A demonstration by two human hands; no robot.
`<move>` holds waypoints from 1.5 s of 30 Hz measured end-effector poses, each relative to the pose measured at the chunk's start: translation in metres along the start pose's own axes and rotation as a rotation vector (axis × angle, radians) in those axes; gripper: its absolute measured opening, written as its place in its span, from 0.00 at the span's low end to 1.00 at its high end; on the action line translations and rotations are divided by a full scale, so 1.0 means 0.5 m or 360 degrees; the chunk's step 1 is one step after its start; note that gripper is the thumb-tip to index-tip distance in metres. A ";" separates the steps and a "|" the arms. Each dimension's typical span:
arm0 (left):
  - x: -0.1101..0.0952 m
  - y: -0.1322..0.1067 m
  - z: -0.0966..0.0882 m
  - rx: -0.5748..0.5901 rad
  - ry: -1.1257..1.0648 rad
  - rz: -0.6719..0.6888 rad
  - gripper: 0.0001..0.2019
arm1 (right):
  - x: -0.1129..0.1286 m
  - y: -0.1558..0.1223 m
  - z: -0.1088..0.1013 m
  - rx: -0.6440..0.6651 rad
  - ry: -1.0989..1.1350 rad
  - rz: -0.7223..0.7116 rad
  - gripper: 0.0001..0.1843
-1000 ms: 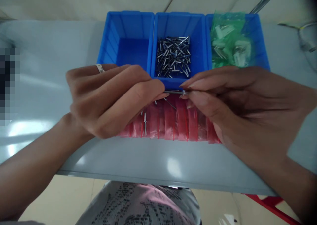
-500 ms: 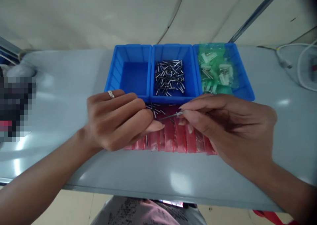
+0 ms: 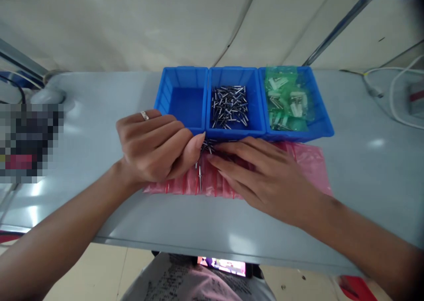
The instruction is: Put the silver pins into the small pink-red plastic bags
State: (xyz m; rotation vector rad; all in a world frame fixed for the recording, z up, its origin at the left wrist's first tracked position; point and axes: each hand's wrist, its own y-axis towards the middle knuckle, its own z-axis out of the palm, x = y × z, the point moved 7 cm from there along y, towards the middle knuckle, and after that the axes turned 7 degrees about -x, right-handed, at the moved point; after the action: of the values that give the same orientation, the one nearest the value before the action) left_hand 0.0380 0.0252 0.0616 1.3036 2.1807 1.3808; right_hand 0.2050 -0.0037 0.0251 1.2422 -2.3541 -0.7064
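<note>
My left hand [image 3: 154, 148] is closed in a fist, thumb on top, above the left part of the pink plastic bags [image 3: 311, 161]; what it holds, if anything, is hidden. Beside its thumb lies a small heap of metal pop rivets [image 3: 208, 146] on the bags, close to the blue bins. My right hand [image 3: 265, 173] is palm down over the bags, fingers stretched and a little apart, their tips at the heap. Nothing held shows between them. One rivet [image 3: 200, 177] lies apart from the heap, between my hands.
Three blue bins stand in a row behind my hands. The left bin [image 3: 188, 100] is bare inside, the middle bin [image 3: 255, 111] holds many rivets, and the right bin [image 3: 319, 115] holds green bags [image 3: 281, 73] with white parts. A white cable [image 3: 394, 89] lies at the right.
My right hand has moved left and turned palm down, its fingertips now at the heap. The rivet it pinched is out of sight. My left hand stays closed, its thumb now pointing up.
</note>
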 end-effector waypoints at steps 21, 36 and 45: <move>-0.025 -0.007 0.009 -0.0030 0.0060 0.0245 0.14 | -0.062 -0.005 -0.079 -0.0731 0.0563 0.0721 0.11; -0.027 -0.012 0.011 0.0059 0.0021 0.0192 0.07 | -0.083 -0.011 -0.061 -0.0844 0.1023 0.0992 0.14; 0.007 -0.034 -0.002 -0.0116 0.0016 -0.0094 0.20 | -0.117 -0.018 -0.053 -0.1044 0.1231 0.0953 0.21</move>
State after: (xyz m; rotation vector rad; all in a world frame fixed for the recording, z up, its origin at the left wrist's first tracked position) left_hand 0.0263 0.0248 0.0490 1.1996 2.1364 1.4332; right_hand 0.2566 0.0343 0.0353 0.3676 -1.5175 -0.5689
